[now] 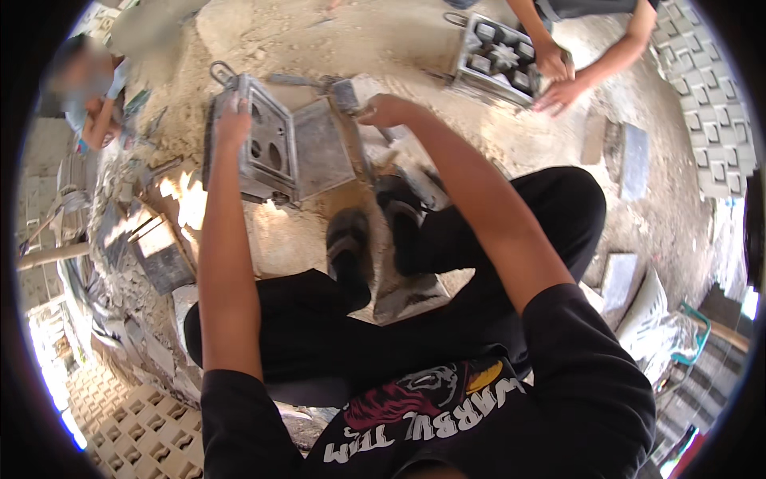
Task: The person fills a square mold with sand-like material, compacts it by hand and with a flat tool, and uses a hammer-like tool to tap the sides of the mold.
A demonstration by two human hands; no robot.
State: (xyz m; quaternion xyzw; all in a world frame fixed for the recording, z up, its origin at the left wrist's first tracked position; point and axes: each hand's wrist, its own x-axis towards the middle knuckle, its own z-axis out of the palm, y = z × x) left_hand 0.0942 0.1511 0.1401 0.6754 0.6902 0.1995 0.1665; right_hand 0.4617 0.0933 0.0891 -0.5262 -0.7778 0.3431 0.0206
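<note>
Two metal moulds were in view: your mould [268, 134], between 10 and 11 o'clock, and a second mould [459, 70] at 1 o'clock, both on the sandy ground [550, 152]. Your mould's face had at least two round holes; a full count could not be made out. One flat plate [325, 152] lay beside it at 11 o'clock. The second mould held one star piece [503, 56] among several dark lumps too crowded to count, and one co-worker's two hands [553, 61] were at its near right end. One other person [100, 120] was at 10 o'clock. Two grey slabs [635, 162] lay between 2 and 4 o'clock, and pale blocks [710, 104] were piled at 2, too many to count.

Your left arm reached nearly straight towards 12, and your left hand [233, 126] touched your mould's left upper edge; you could not tell how tightly its fingers closed. Your right arm slanted up towards 11, the wrist bent so that your right hand [389, 110] pointed to 9. Its fingers were curled, just beside a dark block [345, 94]; whether they gripped anything could not be told.

Your mould was set on edge, tilted, its holed face turned towards 3 o'clock. Its long axis ran from 11 to 5, with one loop handle [223, 73] at the 11 o'clock end.
</note>
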